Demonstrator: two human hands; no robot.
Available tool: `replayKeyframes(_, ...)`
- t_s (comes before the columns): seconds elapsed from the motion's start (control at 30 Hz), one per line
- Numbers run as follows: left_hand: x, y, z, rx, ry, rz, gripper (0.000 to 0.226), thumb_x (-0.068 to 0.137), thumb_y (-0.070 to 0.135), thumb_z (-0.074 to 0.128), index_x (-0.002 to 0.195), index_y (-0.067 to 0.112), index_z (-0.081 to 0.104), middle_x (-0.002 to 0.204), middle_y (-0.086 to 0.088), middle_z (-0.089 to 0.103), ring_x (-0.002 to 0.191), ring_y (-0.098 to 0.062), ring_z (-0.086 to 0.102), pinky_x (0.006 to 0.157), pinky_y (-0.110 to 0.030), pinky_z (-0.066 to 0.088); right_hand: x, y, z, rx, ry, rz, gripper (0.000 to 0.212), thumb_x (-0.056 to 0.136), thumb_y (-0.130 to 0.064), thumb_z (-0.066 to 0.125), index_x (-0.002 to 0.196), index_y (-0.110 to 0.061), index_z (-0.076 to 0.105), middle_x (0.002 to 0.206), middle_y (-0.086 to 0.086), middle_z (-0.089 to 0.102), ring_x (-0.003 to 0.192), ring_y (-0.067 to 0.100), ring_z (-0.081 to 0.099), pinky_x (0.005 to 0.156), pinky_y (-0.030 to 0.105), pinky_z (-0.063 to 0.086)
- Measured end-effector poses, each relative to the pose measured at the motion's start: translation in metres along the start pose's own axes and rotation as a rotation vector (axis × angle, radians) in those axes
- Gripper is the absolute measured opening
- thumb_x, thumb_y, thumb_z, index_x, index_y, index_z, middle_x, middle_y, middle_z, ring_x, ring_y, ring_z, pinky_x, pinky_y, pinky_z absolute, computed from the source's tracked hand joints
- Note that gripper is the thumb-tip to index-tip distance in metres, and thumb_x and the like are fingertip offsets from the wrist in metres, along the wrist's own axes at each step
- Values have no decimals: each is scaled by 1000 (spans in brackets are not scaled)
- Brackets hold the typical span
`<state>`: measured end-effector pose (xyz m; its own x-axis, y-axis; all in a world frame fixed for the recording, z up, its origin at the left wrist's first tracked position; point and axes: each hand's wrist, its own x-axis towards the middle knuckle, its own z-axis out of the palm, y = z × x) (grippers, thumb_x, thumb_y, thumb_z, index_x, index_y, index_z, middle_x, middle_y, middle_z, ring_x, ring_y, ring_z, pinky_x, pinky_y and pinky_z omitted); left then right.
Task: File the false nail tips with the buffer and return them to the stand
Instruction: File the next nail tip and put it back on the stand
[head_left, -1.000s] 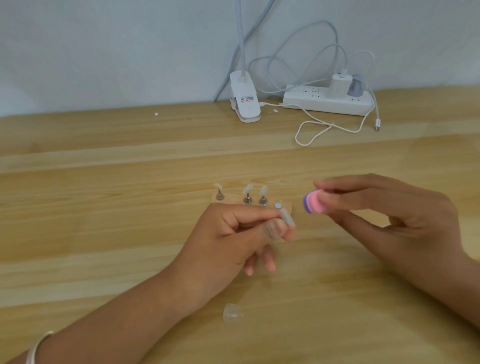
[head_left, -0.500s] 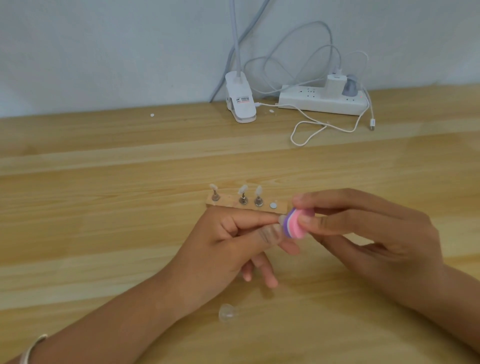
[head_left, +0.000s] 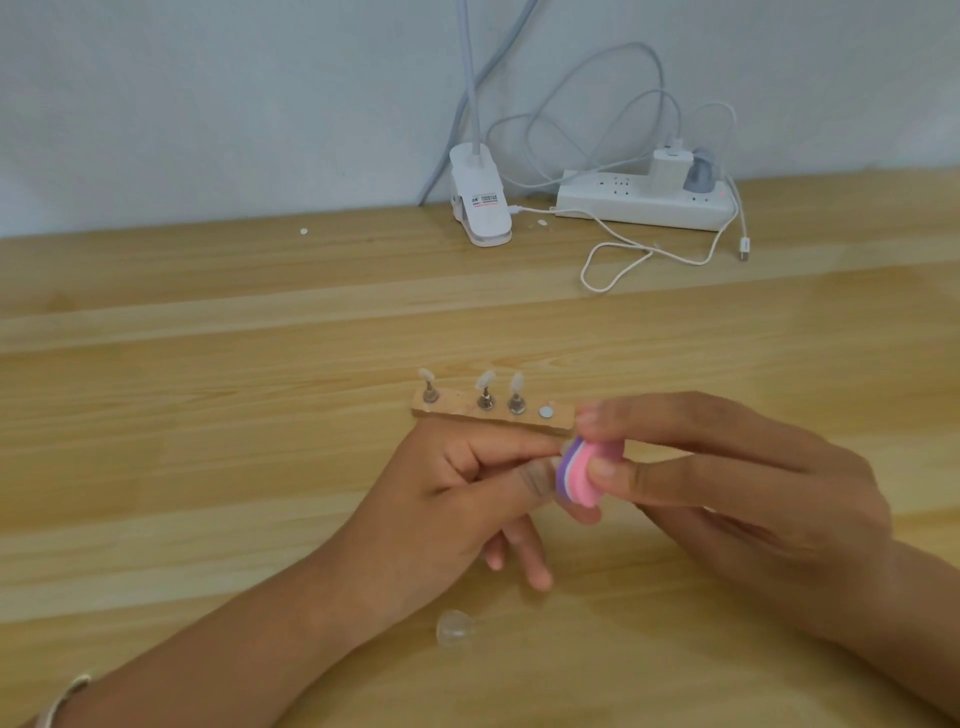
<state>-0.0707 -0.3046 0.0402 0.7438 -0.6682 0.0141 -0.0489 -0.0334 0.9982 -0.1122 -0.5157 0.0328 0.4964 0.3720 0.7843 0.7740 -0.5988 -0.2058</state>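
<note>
buffer (head_left: 579, 475), pinched in the right hand (head_left: 727, 493), now sits against the mostly hidden nail tip (head_left: 565, 447) that the left hand (head_left: 441, 499) pinches, near the stand (head_left: 493, 415).

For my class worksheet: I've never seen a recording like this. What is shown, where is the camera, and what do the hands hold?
No machine here: one camera worn on the person's head looks down at two bare hands. The left hand pinches a small clear nail tip, mostly hidden behind the pink-and-purple buffer that the right hand holds against it. On the wooden table sits a stand with three tips on pegs and one bare spot; another clear tip lies loose nearer the person. A clip lamp and power strip sit behind.
</note>
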Motion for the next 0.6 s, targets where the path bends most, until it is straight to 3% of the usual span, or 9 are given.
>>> replayKeyframes(0.13, -1, 0, 0, -13, 10, -4, 19, 91, 25, 57, 93, 20, 75, 89, -5, 76, 51, -21, 67, 44, -24, 39, 1, 5, -3, -51, 21, 30, 23, 77, 11, 71, 93, -4, 75, 107, 14, 70, 100, 18, 72, 87, 25, 56)
replayKeyframes(0.23, -1, 0, 0, 15, -28, 14, 20, 94, 25, 56, 100, 18, 74, 89, -5, 75, 50, -20, 67, 44, -24, 37, -1, -1, 1, -23, -11, -30, 14, 85, 7, 67, 93, -1, 76, 109, 15, 69, 103, 21, 71, 91, 26, 55)
replayKeyframes(0.33, -1, -1, 0, 23, -26, 19, 21, 95, 23, 53, 88, 19, 72, 82, -6, 74, 48, -20, 65, 44, -25, 36, -2, 8, -4, -74, -43, -23, 16, 82, 7, 68, 94, -1, 76, 110, 15, 69, 101, 20, 70, 90, 27, 55)
replayKeyframes(0.47, 1, -2, 2, 43, -14, 16, 25, 95, 25, 46, 77, 22, 64, 67, 0, 64, 47, -18, 61, 43, -24, 35, 0, 12, -8, -84, 56, 97, 16, 82, 7, 71, 91, -5, 75, 109, 11, 70, 96, 13, 70, 86, 26, 56)
replayKeyframes(0.6, 1, -4, 0, 84, -47, 12, 28, 97, 25, 42, 78, 10, 56, 60, 3, 52, 44, -16, 56, 43, -21, 35, -2, -2, 3, 31, -37, -27, 16, 95, 0, 60, 107, -7, 69, 114, 12, 69, 107, 18, 70, 94, 27, 54)
